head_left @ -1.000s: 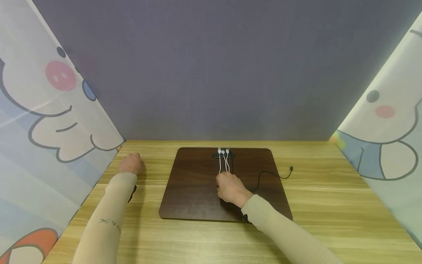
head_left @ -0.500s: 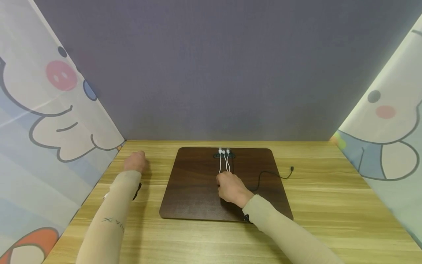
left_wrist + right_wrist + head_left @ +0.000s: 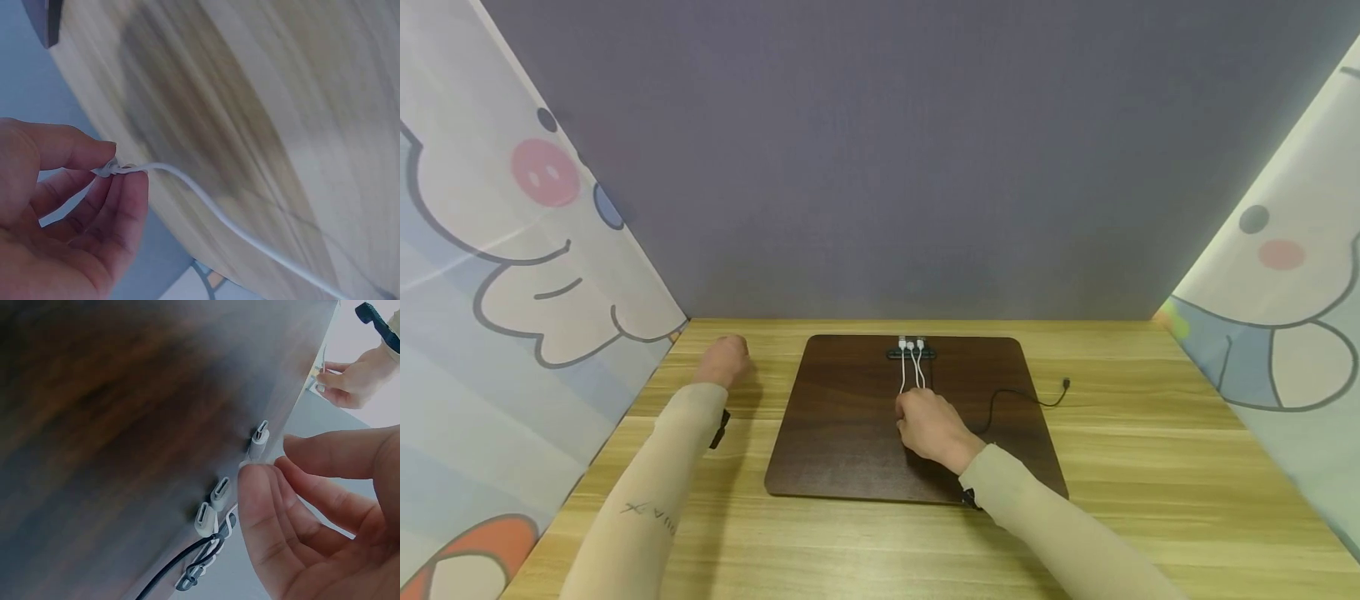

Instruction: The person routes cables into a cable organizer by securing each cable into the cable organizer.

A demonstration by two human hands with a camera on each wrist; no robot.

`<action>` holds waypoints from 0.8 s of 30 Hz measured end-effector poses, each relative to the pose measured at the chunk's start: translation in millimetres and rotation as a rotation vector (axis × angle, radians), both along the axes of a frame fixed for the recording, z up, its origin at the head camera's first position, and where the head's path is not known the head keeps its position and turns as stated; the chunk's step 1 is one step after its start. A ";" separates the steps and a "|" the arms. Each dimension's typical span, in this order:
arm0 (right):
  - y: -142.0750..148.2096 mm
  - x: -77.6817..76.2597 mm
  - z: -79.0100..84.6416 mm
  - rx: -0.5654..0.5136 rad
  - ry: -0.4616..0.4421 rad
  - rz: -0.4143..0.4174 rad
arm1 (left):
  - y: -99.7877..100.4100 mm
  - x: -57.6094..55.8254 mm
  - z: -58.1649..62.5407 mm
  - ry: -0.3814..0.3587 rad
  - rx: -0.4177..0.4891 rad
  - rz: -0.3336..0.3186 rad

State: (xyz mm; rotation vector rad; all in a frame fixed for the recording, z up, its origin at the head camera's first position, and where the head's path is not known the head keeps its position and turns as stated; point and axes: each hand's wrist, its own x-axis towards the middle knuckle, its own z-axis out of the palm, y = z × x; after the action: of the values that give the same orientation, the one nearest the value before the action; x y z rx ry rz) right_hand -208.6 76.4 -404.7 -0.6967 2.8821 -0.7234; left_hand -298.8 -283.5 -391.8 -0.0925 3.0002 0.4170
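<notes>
My left hand point(image 3: 724, 360) is over the table's left side. In the left wrist view its thumb and fingertips pinch a white cable point(image 3: 237, 228), which trails down to the right. My right hand point(image 3: 928, 425) is low over the dark brown board point(image 3: 835, 450). In the right wrist view its thumb stands apart from its fingers, with a white USB-C plug point(image 3: 259, 441) just beyond the fingertips. Two more USB-C plugs, a nearer one point(image 3: 204, 520) and another point(image 3: 220, 492), lie beside it. White cables run from under that hand to a dark cable holder point(image 3: 895, 354) at the board's far edge.
A black cable point(image 3: 1011, 392) crosses the board's right side, its small plug point(image 3: 1066, 384) on the light wooden table point(image 3: 1150, 467). A grey panel point(image 3: 880, 167) rises behind the table, and printed cartoon sheets flank it.
My left hand has moved a little to the right and away from me over the table. The right hand stays nearly in place over the board.
</notes>
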 end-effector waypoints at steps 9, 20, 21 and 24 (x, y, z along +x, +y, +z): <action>0.5 -2.0 2.0 -0.062 0.028 -0.001 | 16.5 1.7 5.1 0.046 0.095 -0.063; -3.2 -5.3 2.3 -0.231 -0.009 0.035 | 41.1 5.7 7.6 0.073 0.178 -0.141; -3.6 -5.8 1.9 -0.249 -0.021 0.041 | 43.5 5.9 8.2 0.076 0.186 -0.149; -4.6 -7.3 1.2 -0.294 -0.058 0.054 | 51.8 7.8 11.1 0.095 0.191 -0.175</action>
State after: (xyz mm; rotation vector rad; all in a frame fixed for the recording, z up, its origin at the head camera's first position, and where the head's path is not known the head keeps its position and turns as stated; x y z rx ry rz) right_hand -215.9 71.8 -403.5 -0.7651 2.7209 -1.1536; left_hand -291.0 -231.7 -380.7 0.2092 3.0070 0.7022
